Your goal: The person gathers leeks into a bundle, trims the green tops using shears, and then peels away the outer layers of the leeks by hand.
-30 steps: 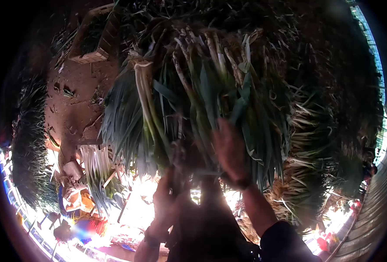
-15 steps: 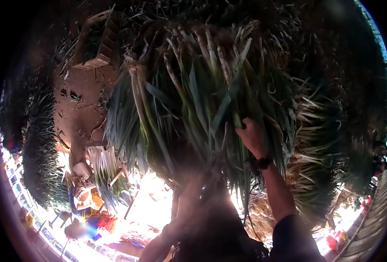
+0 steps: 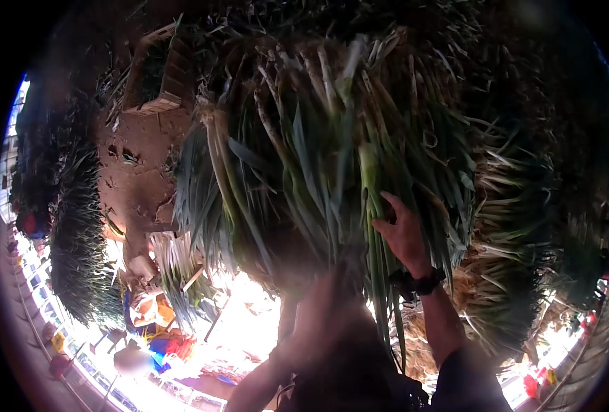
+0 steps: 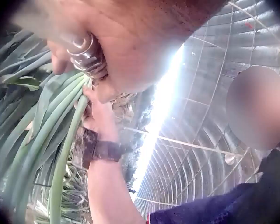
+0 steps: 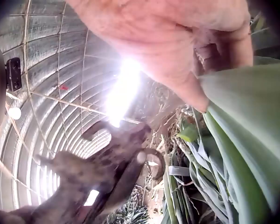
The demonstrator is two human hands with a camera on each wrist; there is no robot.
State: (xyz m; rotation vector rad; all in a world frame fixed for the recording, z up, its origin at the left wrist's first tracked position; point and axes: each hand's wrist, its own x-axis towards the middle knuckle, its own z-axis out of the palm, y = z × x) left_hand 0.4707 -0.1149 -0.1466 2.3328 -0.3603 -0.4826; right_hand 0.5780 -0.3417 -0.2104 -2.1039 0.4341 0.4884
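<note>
The largest thing is a heap of long green-leaved stalks [image 3: 304, 172] filling the middle of the frame, their pale root ends towards the top and their leaves hanging down towards the person. Next in size, a row of stalks [image 3: 507, 226] runs down the right side, pale ends facing left, and a leafy green row [image 3: 78, 240] runs down the left side. The slatted crate [image 3: 159, 105] at the upper left holds dark green leafy matter, too dim to make out piece by piece. A smaller bunch of pale stalks [image 3: 177, 264] lies at the lower left. Just right of centre, at the heap's lower part, the right hand [image 3: 404, 237] has its grip closed on a few green stalks [image 3: 370, 172]. The left hand [image 3: 325, 299], low in the centre, is blurred; in the left wrist view a shiny metal piece [image 4: 86, 56] lies at its fingers, but I cannot tell whether its grip is closed on it. The step in hand looks like drawing a few stalks together out of the heap; the next move seems to call for a snug but gentle hold that keeps the leaves aligned and does not drag up their neighbours.
</note>
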